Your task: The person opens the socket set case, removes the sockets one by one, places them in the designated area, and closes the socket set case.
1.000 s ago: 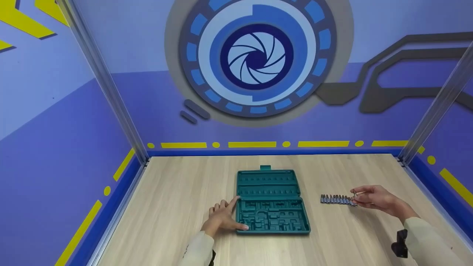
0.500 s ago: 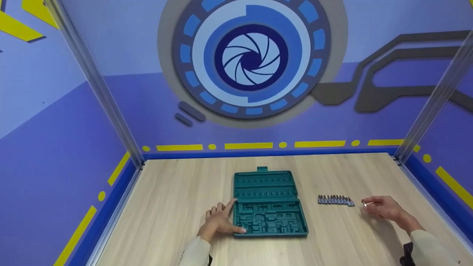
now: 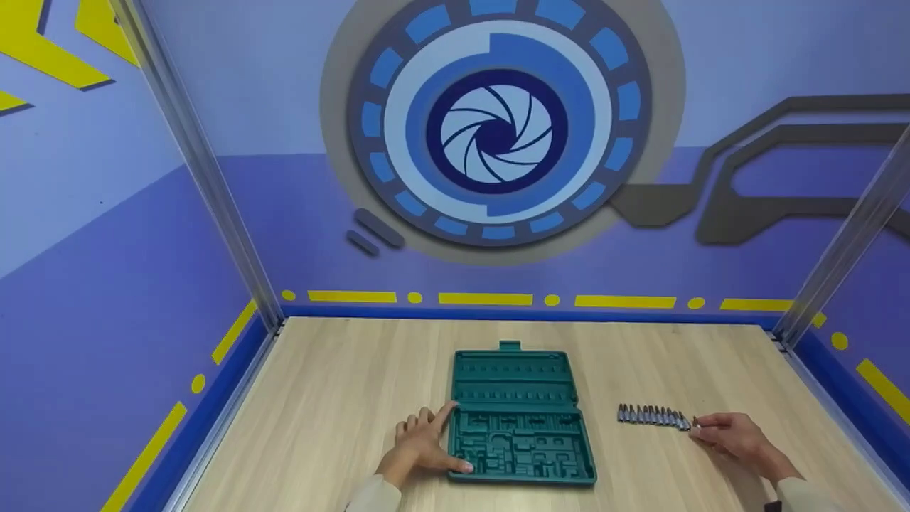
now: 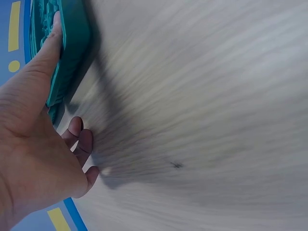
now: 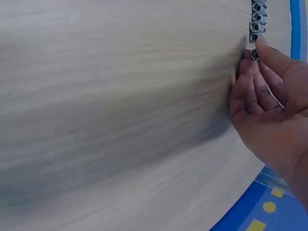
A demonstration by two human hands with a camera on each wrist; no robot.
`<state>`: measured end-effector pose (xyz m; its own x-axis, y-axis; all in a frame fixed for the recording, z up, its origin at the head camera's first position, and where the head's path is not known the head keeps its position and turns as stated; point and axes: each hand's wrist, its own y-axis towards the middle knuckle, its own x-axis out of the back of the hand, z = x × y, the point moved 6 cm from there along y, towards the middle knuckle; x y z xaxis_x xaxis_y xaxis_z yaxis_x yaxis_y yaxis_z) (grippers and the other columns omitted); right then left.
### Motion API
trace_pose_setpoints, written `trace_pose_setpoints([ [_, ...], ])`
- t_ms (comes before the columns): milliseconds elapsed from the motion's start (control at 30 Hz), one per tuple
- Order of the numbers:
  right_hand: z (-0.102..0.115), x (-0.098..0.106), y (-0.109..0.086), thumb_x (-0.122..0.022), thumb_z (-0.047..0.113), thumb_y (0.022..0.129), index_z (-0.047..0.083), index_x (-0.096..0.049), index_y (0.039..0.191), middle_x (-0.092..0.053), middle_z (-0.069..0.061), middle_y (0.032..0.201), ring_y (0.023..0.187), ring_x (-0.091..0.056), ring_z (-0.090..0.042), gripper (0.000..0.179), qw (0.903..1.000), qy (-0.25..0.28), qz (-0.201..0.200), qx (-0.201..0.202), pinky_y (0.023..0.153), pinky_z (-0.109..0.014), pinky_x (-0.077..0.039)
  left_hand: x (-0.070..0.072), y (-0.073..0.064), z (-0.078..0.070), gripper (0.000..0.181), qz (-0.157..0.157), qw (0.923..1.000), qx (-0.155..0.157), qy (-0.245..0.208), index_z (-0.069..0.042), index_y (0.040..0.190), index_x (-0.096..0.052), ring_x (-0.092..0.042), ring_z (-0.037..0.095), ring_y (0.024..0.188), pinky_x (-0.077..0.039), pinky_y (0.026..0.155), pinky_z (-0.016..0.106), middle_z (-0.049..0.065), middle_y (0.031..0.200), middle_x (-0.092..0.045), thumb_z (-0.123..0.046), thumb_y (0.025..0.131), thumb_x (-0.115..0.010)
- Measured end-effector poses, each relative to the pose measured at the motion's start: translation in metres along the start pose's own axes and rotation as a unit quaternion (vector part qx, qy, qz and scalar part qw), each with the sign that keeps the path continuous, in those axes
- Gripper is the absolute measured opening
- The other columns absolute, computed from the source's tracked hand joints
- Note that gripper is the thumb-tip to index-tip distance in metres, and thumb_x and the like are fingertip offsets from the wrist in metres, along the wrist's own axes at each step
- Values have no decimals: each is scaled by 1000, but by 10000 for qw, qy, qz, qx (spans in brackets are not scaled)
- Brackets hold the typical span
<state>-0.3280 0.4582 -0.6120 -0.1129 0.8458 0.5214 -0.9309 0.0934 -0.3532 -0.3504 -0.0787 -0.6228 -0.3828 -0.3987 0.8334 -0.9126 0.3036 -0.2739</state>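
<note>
A green plastic tool case (image 3: 512, 380) lies opened out flat on the table, its moulded slots bare. My left hand (image 3: 419, 444) rests at its left side, fingers spread. The left wrist view shows the thumb (image 4: 54, 36) lying along the rim of the case (image 4: 77, 43), with the other fingers off it. To the right is a row of small metal socket bits (image 3: 650, 416), silver bodies with dark narrow tips. At the row's near right end, my right hand (image 3: 736, 437) pinches one socket bit (image 5: 255, 54) between thumb and fingertips; its hollow end faces the wrist camera.
The pale wooden table (image 3: 341, 398) is bounded by a blue printed back wall (image 3: 498, 277) and side walls. Metal posts (image 3: 242, 235) stand at the back corners. Bare tabletop lies between the case and the row.
The right hand first drew a socket bit away to the right of the row, then came back left to the row's end with it. The left hand stays at the case. The head view has shifted.
</note>
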Motion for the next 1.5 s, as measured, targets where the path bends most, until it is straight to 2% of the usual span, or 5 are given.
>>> trace_pose_setpoints([
  [333,-4,-11,3,-67,16,99,-14,-63,122,-71,2,94,83,-57,-14,38,9998,184,-27,-103,72,-29,-48,10,-16,-4,118,138,9998,122,51,-29,161,-25,-32,24,95,-26,90,45,7,120,-44,-68,67,-85],
  [600,-2,-8,7,-69,22,97,-13,-63,123,-69,4,92,83,-56,-13,43,10000,1,-65,-34,71,-27,-48,-1,-4,9,123,-99,9999,104,-66,-34,160,-27,-33,27,93,-27,87,47,8,118,-46,-74,60,-86],
  [833,-9,-2,5,-75,29,93,-13,-60,127,-69,-1,98,85,-55,-14,56,9996,-213,-170,-54,70,-26,-46,-3,0,2,123,-30,9998,103,-151,-35,159,-27,-33,26,95,-27,90,48,9,118,-45,-73,59,-87],
  [1233,-4,0,7,-71,26,95,-14,-59,126,-70,4,93,80,-55,-12,52,9993,-216,-295,118,68,-25,-47,-1,7,1,124,-123,9999,68,-66,-33,160,-27,-30,25,91,-21,81,41,5,108,-40,-72,59,-88],
  [1500,-2,-1,9,-71,28,95,-14,-55,132,-68,-2,99,83,-55,-13,58,9994,-151,-291,51,69,-27,-47,1,0,-1,124,-132,9998,123,-60,-31,160,-27,-32,25,92,-23,81,41,7,111,-42,-73,59,-87],
])
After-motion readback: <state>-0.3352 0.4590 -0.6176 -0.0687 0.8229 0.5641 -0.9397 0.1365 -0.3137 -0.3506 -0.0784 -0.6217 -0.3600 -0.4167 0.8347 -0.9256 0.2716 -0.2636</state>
